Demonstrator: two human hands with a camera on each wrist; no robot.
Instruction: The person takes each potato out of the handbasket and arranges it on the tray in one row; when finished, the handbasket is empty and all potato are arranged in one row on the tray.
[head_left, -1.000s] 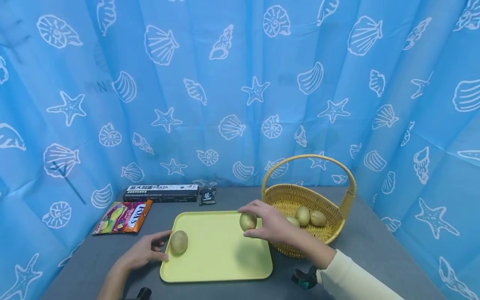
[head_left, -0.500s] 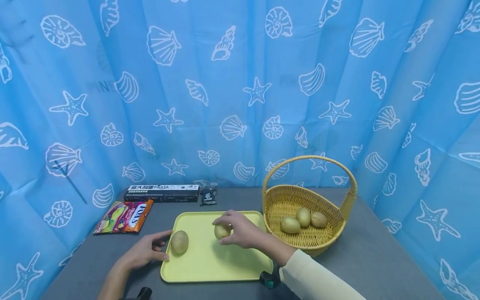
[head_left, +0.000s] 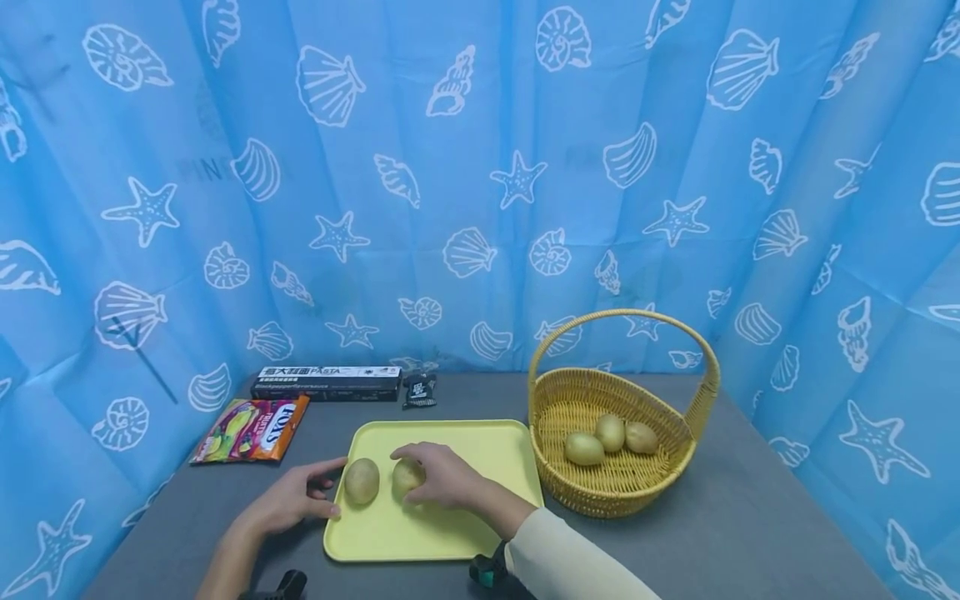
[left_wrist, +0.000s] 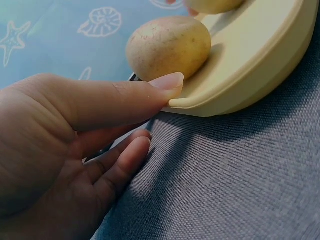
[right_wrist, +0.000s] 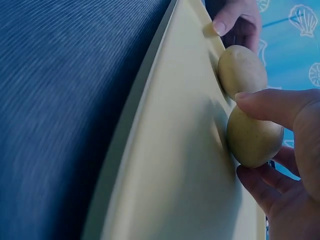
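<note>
My right hand (head_left: 450, 479) pinches a potato (head_left: 406, 477) between thumb and fingertips, low over the yellow tray (head_left: 420, 540). A second potato (head_left: 362, 482) lies on the tray near its left edge, just left of the held one. In the right wrist view the held potato (right_wrist: 255, 136) appears right beside the other potato (right_wrist: 242, 71). My left hand (head_left: 285, 502) is at the tray's left edge, thumb and index finger spread along it. Its thumb (left_wrist: 135, 97) rests on the rim in the left wrist view, other fingers loosely bent below.
A wicker basket (head_left: 592, 502) with a tall handle stands right of the tray, holding three potatoes (head_left: 610, 432). Behind the tray lie a black pasta box (head_left: 326, 386) and a small black packet (head_left: 420, 390). A colourful candy bag (head_left: 251, 429) lies at left. A blue shell-patterned curtain (head_left: 480, 208) closes the back.
My right hand has carried the potato leftward from near the basket and down to the tray, beside the other potato. My left hand stays at the tray's left edge.
</note>
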